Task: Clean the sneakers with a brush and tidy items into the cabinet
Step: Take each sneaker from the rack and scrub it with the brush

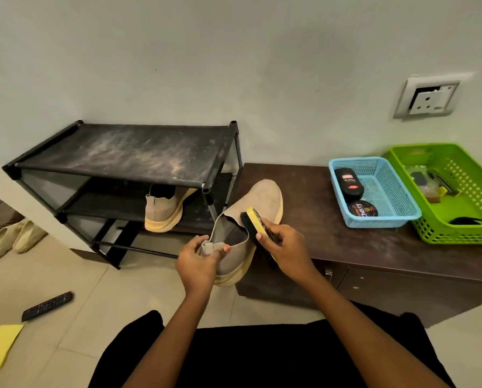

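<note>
Lengthwise, sneaker (251, 219) toe points away toward the wall.

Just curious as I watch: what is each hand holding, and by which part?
The left hand pinches the beige sneaker by its heel tab; the right hand grips the yellow-backed brush around its near end.

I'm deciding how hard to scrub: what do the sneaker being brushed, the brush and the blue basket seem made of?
Sneaker: matte beige upper with no shine, likely suede or a fine knit; its pale yellow sole looks rubbery. Brush: shiny yellow back, plastic or painted wood, with black bristles. Blue basket: moulded plastic, judging by its perforated grid walls.
</note>
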A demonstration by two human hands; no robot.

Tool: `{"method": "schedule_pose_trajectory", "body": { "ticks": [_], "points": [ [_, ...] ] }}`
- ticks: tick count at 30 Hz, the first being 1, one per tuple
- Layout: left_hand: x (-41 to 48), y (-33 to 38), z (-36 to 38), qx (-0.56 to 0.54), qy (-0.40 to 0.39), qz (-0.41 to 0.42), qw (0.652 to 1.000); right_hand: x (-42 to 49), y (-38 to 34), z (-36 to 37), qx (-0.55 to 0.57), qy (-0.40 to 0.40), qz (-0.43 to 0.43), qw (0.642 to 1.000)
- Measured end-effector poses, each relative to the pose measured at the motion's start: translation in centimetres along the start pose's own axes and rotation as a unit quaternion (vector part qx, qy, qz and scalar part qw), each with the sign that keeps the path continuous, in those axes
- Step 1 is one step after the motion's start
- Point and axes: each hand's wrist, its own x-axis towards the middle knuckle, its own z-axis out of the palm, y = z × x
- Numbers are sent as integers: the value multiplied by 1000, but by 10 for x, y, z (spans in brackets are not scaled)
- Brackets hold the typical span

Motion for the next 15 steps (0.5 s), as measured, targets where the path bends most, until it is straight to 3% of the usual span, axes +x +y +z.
{"method": "schedule_pose_trajectory", "body": {
  "ticks": [6,12,15],
  "points": [
    [-9,-15,-2,51,-144,-48,987,1,1,3,0,6,3,1000],
    [-2,-14,-3,209,-110,26,971,3,-3,4,5,9,-3,1000],
    [9,-7,-2,178,-103,19,978,4,-7,-7,11,28,-22,999]
  ]
}}
